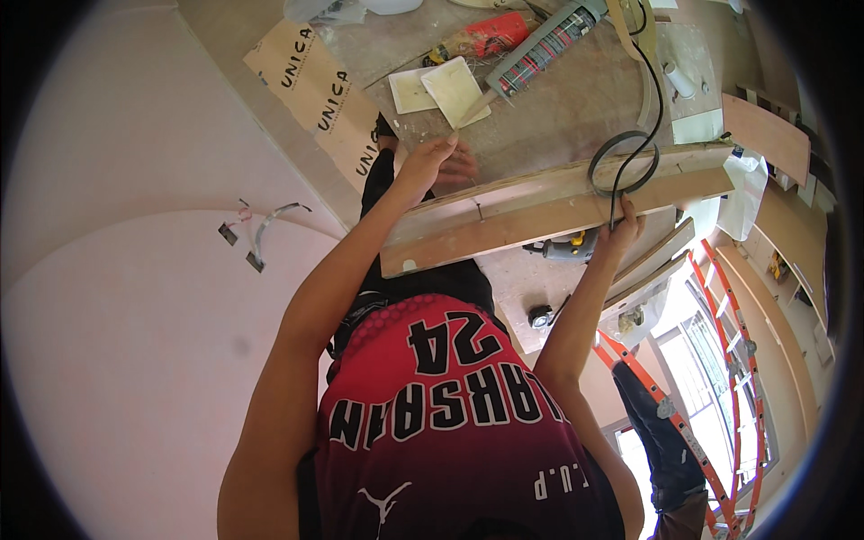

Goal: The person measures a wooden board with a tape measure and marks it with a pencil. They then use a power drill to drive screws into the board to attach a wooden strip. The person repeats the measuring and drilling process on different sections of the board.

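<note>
The right hand's fingers (627,209) pinch the near edge of the wooden plank (540,214), where the black strip (661,99) runs down, seemingly for steadiness; the left hand (434,167) is blurred near the plank's left end, finger closure untellable; beyond the plank lies the grey cartridge (549,47), perhaps for clearance.

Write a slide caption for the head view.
Right hand at the edge of a wooden board, beside a looped black strip; left hand nearer its left end.

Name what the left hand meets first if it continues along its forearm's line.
Likely the nozzle of the grey cartridge, just beyond the left hand, overlapping the cream square in view; depth is unclear.
</note>
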### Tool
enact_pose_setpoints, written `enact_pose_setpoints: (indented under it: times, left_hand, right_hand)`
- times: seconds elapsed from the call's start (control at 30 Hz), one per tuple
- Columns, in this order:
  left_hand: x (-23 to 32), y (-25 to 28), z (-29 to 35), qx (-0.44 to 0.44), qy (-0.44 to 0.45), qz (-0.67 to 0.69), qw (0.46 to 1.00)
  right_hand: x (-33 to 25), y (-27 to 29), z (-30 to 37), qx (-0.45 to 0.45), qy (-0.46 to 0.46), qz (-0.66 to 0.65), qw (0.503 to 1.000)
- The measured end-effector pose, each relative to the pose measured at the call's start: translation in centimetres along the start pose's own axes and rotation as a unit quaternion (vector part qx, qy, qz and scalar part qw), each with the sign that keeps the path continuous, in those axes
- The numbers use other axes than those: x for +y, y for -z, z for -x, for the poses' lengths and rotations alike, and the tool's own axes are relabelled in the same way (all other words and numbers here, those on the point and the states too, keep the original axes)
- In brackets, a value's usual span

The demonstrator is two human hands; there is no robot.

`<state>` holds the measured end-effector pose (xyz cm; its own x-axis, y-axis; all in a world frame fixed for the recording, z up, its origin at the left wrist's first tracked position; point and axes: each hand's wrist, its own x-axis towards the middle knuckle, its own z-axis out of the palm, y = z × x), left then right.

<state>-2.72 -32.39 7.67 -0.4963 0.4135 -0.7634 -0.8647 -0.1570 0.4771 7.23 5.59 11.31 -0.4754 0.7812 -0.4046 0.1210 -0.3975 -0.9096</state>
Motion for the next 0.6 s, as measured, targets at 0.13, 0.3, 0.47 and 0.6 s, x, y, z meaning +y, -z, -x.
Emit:
enact_pose_setpoints:
  times: [0.13,0.3,0.47,0.6]
  left_hand:
    - [1.5,0.3,1.6,0.093,-0.234,-0.36,0.898]
    - [6.3,-1.2,1.0,0.142,-0.394,-0.679,0.603]
    - [9.9,-0.9,-1.5,0.051,-0.39,-0.759,0.519]
    - [9.0,-2.8,-2.5,0.077,-0.338,-0.765,0.543]
  right_hand:
    - [0.2,0.0,-0.5,0.018,0.007,0.017,1.0]
    - [0.4,-0.8,-0.9,0.026,0.012,0.036,0.999]
    - [0.6,-1.8,-0.8,0.021,0.016,0.039,0.999]
    - [0.6,-2.3,-0.8,0.023,0.027,0.038,0.999]
